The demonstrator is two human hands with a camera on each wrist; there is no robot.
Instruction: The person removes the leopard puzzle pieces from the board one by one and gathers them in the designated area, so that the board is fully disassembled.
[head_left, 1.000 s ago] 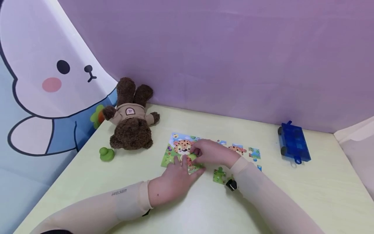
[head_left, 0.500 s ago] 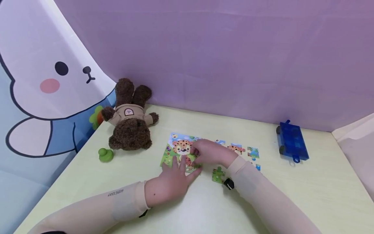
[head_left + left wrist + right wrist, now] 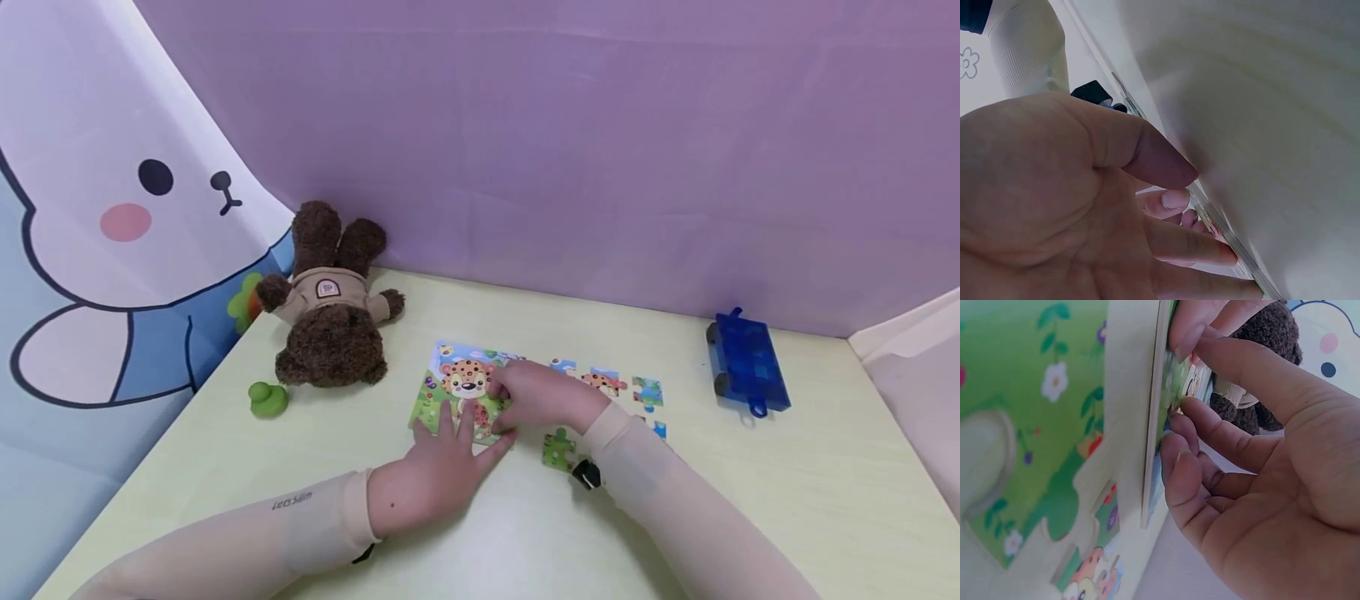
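A square leopard jigsaw puzzle [image 3: 467,367] lies flat on the table under both hands. My left hand [image 3: 438,475] has its fingers spread, the tips resting on the puzzle's near part and the thumb along its near edge. In the left wrist view its thumb [image 3: 1160,159] touches the puzzle's rim. My right hand [image 3: 547,393] is curled over the puzzle's right side. The right wrist view has its thumb [image 3: 1241,369] beside the left hand's fingertips and its bent fingers against the picture face. Whether it pinches a single piece I cannot tell.
Loose jigsaw pieces lie right of the puzzle, among them a green piece [image 3: 558,450] and one with a leopard's face [image 3: 602,382]. A brown teddy bear [image 3: 333,333] and green toy duck [image 3: 268,400] are left. A blue toy wagon [image 3: 748,362] stands far right.
Both hands stay at the puzzle with only slight finger shifts. The whole scene slides a little left in the head view.
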